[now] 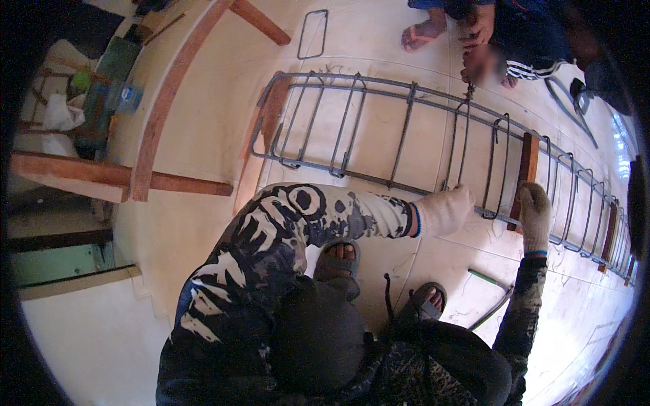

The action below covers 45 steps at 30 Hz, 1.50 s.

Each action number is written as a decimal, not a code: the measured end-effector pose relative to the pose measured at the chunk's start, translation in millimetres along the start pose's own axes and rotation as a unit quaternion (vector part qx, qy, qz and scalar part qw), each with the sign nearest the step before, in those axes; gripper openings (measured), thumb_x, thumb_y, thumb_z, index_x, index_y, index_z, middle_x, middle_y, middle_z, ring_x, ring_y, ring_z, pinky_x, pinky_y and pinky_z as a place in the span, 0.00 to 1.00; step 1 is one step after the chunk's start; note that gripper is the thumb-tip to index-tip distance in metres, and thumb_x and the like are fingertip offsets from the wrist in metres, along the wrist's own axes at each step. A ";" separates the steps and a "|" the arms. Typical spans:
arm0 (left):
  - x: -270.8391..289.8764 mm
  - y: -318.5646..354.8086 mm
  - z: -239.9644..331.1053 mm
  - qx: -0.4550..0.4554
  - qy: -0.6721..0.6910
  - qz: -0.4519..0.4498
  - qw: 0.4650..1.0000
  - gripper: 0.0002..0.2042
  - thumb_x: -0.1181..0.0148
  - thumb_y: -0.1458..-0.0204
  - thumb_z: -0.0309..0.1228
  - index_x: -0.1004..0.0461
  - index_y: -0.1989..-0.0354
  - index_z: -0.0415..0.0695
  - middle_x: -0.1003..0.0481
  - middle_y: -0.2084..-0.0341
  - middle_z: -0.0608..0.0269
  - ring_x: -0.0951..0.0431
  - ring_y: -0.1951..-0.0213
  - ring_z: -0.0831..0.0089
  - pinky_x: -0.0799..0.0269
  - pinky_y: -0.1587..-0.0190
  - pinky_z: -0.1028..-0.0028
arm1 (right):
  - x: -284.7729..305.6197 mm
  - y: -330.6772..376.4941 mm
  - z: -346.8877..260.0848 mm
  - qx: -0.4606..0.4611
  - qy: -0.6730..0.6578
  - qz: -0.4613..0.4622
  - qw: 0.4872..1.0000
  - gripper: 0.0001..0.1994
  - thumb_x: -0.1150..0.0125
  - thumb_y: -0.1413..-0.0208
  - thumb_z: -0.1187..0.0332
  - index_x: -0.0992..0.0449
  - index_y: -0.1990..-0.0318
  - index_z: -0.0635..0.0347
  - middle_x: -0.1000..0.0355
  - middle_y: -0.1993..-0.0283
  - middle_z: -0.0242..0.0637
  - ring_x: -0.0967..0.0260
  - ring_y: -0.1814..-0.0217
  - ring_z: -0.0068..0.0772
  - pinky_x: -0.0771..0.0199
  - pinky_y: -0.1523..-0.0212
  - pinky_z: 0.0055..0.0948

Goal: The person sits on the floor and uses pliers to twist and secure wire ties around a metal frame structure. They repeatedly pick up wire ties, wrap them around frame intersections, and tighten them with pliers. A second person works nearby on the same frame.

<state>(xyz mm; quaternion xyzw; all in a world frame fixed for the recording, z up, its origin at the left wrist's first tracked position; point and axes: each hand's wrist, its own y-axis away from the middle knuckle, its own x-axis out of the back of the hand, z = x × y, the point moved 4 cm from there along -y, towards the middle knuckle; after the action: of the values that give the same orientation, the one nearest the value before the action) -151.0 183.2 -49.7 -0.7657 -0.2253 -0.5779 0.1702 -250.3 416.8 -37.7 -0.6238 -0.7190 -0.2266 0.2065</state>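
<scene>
Fingers of both gloved hands (443,211) (535,215) closed on rebar cage (406,128); pale tiled floor (203,122); timber planks (162,108) nearby.

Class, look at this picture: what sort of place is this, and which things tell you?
Probably a building site or workshop floor: a long rebar cage lies across timber blocks, with wooden beams alongside.

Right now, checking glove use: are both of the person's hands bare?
No: the left hand and the right hand both wear pale knit gloves at the rebar cage.

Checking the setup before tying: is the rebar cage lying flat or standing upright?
Lying flat: the rebar cage stretches lengthwise along the floor, resting across wooden blocks.
</scene>
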 end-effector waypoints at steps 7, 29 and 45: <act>-18.8 -9.7 5.1 -0.014 -0.127 0.032 0.991 0.11 0.40 0.52 0.34 0.15 0.68 0.41 0.19 0.69 0.55 0.21 0.63 0.57 0.29 0.57 0.57 | 7.2 108.9 69.5 -0.150 -0.110 0.122 0.975 0.13 0.40 0.31 0.65 0.20 0.47 0.63 0.24 0.63 0.28 0.37 0.73 0.14 0.37 0.75 0.19; 44.3 48.4 -23.9 0.410 0.249 -0.051 0.876 0.27 0.22 0.52 0.51 0.19 0.52 0.45 0.18 0.57 0.56 0.19 0.52 0.57 0.25 0.47 0.58 | -24.9 255.7 120.1 -0.172 0.188 0.234 0.938 0.11 0.36 0.35 0.71 0.21 0.47 0.59 0.23 0.46 0.45 0.24 0.44 0.51 0.23 0.42 0.42; -66.1 49.9 -20.3 0.564 0.731 -0.170 0.343 0.14 0.43 0.31 0.44 0.19 0.63 0.49 0.21 0.73 0.74 0.22 0.71 0.72 0.24 0.62 0.63 | -22.3 232.4 100.9 -0.481 0.224 0.242 0.813 0.51 0.19 0.56 0.48 0.39 0.27 0.57 0.46 0.23 0.62 0.47 0.23 0.69 0.45 0.23 0.55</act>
<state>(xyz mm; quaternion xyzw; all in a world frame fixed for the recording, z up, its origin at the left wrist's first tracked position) -155.6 120.8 -107.7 0.2944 -0.4092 -0.6601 0.5569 -18.6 485.5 -116.7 -0.7292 -0.2786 -0.6194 0.0835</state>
